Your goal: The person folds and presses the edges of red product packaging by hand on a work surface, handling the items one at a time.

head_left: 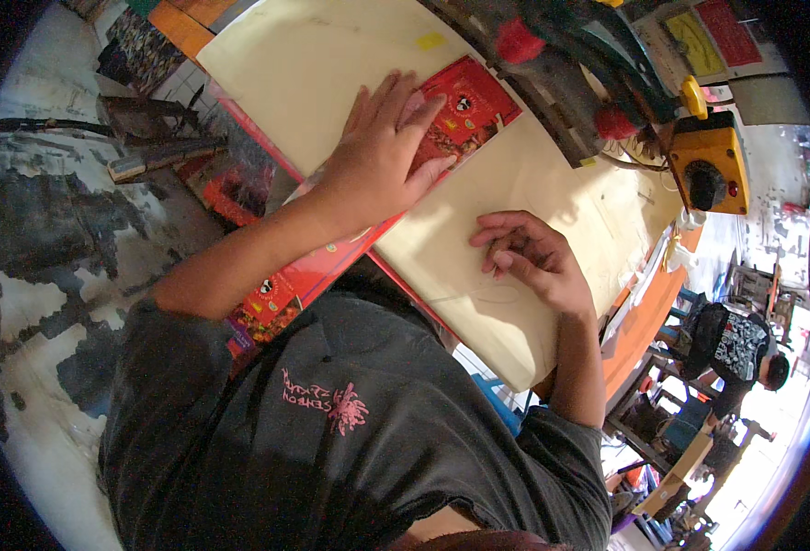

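A long red printed strip of packaging film [467, 103] lies over the cream-coloured table top [464, 266]. Pictures of food repeat along it. From a dark metal bar at the far side, the strip runs toward me and hangs past the near edge by my body. My left hand [382, 147] rests flat on it with the fingers spread, pressing near the bar. To the right, my right hand [529, 257] is over the bare table top, apart from the strip. Its fingers are loosely curled with gaps between them, and nothing shows in them.
Along the far edge runs the dark metal bar [552, 110] of a machine, with red knobs [521, 41]. A yellow control box [710, 170] with a black dial stands at the right. Behind it, another person [736, 344] bends among benches. A worn floor [46, 230] lies left.
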{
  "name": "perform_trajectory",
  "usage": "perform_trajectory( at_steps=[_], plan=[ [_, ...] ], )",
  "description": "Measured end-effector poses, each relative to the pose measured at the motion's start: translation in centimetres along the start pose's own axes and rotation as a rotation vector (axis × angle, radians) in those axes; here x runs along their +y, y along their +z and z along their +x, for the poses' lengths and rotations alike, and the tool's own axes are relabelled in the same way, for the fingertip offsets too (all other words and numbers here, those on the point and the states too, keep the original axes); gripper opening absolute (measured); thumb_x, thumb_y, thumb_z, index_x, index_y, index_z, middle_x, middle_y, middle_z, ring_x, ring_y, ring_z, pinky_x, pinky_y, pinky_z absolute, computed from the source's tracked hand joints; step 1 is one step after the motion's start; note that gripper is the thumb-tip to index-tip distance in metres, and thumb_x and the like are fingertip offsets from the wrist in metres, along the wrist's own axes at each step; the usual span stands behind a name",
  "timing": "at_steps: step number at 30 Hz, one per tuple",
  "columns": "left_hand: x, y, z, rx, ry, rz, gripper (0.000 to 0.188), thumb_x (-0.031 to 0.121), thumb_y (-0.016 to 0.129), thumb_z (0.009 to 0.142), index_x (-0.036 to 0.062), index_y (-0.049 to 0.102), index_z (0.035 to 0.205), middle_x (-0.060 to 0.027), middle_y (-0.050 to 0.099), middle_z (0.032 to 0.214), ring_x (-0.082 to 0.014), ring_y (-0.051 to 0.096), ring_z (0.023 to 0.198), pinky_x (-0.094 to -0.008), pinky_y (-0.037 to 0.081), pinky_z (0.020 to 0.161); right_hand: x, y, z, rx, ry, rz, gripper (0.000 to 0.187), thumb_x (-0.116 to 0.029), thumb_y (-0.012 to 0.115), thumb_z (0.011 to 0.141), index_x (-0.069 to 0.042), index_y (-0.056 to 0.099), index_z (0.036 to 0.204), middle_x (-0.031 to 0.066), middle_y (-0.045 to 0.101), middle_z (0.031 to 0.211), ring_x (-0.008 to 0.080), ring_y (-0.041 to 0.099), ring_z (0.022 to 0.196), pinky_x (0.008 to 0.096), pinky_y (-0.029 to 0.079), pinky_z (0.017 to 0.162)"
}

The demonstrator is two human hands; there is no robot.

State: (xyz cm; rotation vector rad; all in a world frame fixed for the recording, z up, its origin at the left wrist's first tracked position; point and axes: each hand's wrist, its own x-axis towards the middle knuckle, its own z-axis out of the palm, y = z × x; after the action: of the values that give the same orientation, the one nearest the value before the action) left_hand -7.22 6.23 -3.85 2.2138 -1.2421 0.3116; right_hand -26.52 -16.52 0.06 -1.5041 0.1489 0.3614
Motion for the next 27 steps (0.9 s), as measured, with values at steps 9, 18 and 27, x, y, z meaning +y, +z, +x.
perform_trajectory(
  at_steps=[9,18,27],
  plan=[
    [-0.7,0.0,0.0,-0.082,0.039,-0.017,0.069,0.041,0.078,0.095,0.0030,0.060,0.150,-0.0366,0.044,0.157,-0.0543,0.045,0.146,-0.0662,0.035,0.124,-0.3,-0.1,0.0,-0.005,-0.006,0.003,0.044,-0.007,0.068,0.105,0.000,0.059,0.147,0.0124,0.074,0.128,0.0168,0.070,0.103,0.0329,0.058,0.091],
    [-0.4,-1.0,-0.2,-0.242,0.176,-0.138,0.066,0.041,0.081,0.092,0.0095,0.064,0.147,-0.0292,0.043,0.163,-0.0502,0.045,0.149,-0.0601,0.037,0.126,0.6,-0.7,-0.2,-0.035,-0.053,0.027,0.047,0.000,0.063,0.099,0.001,0.060,0.147,0.0119,0.073,0.125,0.0176,0.071,0.105,0.0339,0.061,0.094],
    [0.4,-2.5,0.3,-0.278,0.316,-0.268,0.055,0.031,0.082,0.094,0.0079,0.067,0.142,-0.0227,0.057,0.153,-0.0432,0.060,0.135,-0.0513,0.050,0.114,0.7,-3.3,-0.9,0.770,-0.386,-0.025,0.025,-0.018,0.061,0.103,-0.001,0.072,0.118,-0.0001,0.064,0.087,0.0094,0.059,0.080,0.0248,0.046,0.069]
  ],
)
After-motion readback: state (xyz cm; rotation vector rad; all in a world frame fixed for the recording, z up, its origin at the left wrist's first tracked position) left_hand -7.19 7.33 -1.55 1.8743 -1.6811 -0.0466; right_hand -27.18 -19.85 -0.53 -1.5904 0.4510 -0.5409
